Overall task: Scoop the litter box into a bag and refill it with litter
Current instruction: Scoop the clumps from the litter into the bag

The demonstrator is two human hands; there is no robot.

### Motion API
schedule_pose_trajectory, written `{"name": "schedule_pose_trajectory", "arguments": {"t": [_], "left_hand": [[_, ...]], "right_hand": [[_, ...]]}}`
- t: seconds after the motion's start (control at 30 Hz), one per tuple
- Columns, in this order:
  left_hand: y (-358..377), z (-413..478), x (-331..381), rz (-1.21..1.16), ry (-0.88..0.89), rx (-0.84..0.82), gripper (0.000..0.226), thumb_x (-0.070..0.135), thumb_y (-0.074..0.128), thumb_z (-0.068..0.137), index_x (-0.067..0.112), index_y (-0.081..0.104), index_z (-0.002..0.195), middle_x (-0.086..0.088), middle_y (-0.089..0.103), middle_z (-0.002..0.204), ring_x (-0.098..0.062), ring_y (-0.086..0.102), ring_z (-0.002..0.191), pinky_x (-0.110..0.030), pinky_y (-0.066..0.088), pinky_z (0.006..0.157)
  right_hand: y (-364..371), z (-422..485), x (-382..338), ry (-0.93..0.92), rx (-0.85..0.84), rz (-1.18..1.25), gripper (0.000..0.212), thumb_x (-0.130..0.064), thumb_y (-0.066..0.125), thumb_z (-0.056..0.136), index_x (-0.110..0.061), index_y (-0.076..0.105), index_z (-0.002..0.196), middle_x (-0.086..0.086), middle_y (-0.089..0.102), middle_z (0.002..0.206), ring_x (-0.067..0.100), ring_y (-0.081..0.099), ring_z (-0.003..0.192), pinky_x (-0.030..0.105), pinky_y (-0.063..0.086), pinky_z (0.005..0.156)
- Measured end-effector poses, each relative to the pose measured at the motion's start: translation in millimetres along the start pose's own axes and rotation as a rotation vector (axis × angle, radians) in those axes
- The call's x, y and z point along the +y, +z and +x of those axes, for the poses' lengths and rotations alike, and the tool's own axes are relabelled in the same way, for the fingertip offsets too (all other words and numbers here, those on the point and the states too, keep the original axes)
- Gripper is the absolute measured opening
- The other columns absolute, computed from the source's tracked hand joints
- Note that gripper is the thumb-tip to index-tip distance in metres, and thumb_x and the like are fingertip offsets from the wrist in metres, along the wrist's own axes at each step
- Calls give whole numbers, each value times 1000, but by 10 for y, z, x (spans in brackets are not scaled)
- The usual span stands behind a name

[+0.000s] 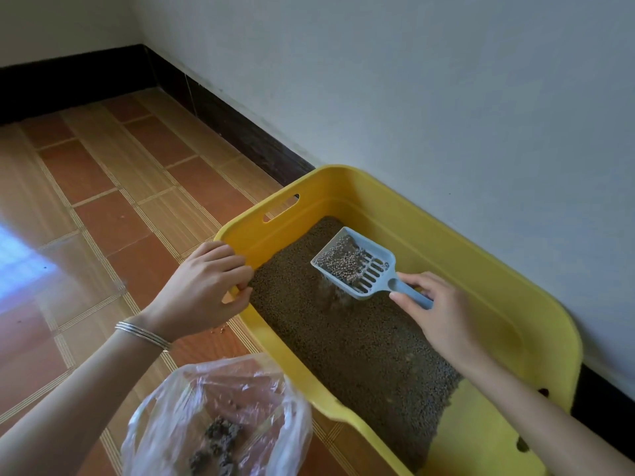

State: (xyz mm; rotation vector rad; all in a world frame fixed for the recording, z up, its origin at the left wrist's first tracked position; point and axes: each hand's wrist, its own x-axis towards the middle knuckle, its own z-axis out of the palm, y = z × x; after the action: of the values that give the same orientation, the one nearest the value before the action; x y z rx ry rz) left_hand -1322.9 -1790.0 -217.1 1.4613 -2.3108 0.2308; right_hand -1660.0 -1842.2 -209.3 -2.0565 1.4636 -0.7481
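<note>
A yellow litter box [508, 280] lies on the floor against the wall, its bottom covered with brown litter [347, 341]. My right hand [436, 310] grips the handle of a pale blue slotted scoop [357, 261], held above the litter with granules in it and some falling through the slots. My left hand [206, 280] grips the box's left rim. A clear plastic bag [220, 407] stands open on the floor at the lower left of the box, with dark clumps inside.
The white wall [412, 80] with a dark skirting board runs right behind the box. Tiled orange floor [103, 201] stretches to the left. A few stray litter grains lie on the floor near my left wrist.
</note>
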Motion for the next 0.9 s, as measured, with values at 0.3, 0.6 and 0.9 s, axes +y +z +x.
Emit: {"name": "schedule_pose_trajectory", "arguments": {"t": [0.3, 0.6, 0.9], "left_hand": [[-12, -19, 13, 7, -4, -20, 17, 21, 51, 85, 18, 49, 68, 5, 46, 66, -20, 45, 66, -24, 32, 89], [-37, -65, 42, -11, -7, -40, 17, 22, 49, 86, 18, 53, 70, 6, 49, 70, -20, 48, 70, -30, 38, 93], [-57, -164, 66, -16, 8, -94, 20, 28, 46, 88, 20, 63, 81, 5, 57, 85, -21, 57, 89, -36, 33, 107]], "right_hand": [[-135, -67, -89, -21, -5, 52, 32, -29, 69, 80, -20, 66, 111, -20, 62, 99, -5, 59, 88, 13, 48, 76], [-140, -171, -106, -7, -70, 91, 32, -30, 69, 79, -22, 66, 109, -21, 64, 92, 3, 60, 73, 25, 52, 64], [-157, -195, -176, 6, -116, 93, 31, -30, 70, 78, -22, 67, 108, -18, 62, 87, 1, 53, 61, 20, 44, 53]]}}
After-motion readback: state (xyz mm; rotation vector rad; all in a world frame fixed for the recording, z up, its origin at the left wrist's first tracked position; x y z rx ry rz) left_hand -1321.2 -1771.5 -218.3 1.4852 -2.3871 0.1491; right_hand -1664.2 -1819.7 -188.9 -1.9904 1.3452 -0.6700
